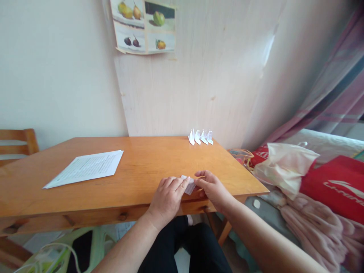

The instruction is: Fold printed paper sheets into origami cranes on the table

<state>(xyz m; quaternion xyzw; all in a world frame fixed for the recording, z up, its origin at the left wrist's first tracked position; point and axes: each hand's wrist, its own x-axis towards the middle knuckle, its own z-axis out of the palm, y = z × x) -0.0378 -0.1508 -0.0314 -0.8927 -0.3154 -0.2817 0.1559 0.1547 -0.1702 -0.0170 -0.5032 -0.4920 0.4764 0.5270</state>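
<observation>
Near the front edge of the wooden table, a small piece of folded printed paper is between my two hands. My left hand grips its left side, with the thumb along the paper and the other fingers bent together. On the right side, my right hand pinches the paper between thumb and fingers. Its lower fingers are partly hidden behind the hand. At the table's back right corner stand several small folded paper figures in a row, white with pointed tips.
A stack of printed sheets lies on the table's left. A wooden chair is at the far left. Right of the table are a white bag, a red bag and pink cloth. Below left sits a pale green stool.
</observation>
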